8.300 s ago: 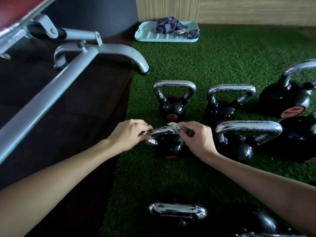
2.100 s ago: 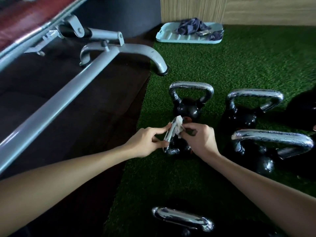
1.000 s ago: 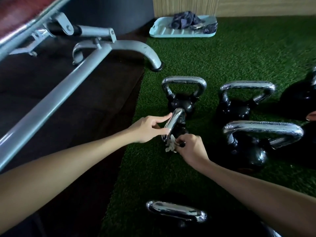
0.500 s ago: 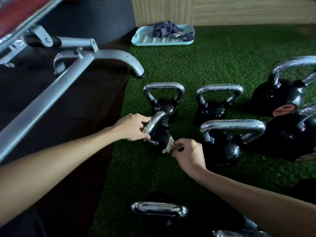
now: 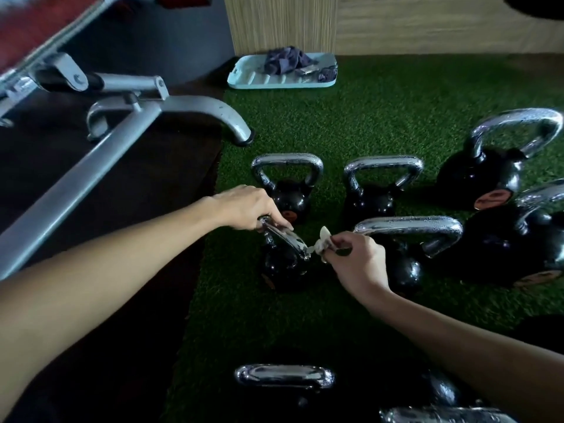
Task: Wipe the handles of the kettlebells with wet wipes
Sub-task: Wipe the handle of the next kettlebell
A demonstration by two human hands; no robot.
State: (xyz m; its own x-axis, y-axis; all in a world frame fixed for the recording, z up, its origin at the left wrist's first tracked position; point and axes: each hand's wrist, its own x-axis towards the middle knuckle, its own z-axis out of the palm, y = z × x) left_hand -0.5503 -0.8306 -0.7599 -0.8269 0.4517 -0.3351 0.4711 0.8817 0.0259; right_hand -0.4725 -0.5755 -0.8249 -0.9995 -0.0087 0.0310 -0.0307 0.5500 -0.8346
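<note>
A small black kettlebell [image 5: 283,265] with a chrome handle stands on the green turf, its handle turned diagonally. My left hand [image 5: 248,206] grips the far end of that handle. My right hand [image 5: 355,261] pinches a crumpled white wet wipe [image 5: 322,242] against the handle's near right end. Several more black kettlebells with chrome handles stand around: one behind [image 5: 288,184], one to its right [image 5: 380,187], one beside my right hand [image 5: 409,239].
A grey metal bench frame [image 5: 122,123] crosses the dark floor at left. A light blue tray [image 5: 280,74] with a dark cloth lies by the back wall. Larger kettlebells [image 5: 494,166] stand at right, another chrome handle [image 5: 285,377] lies near me.
The kettlebell's handle has turned further round under my left hand. My right hand with the wipe has moved up from the handle's lower side to its right end.
</note>
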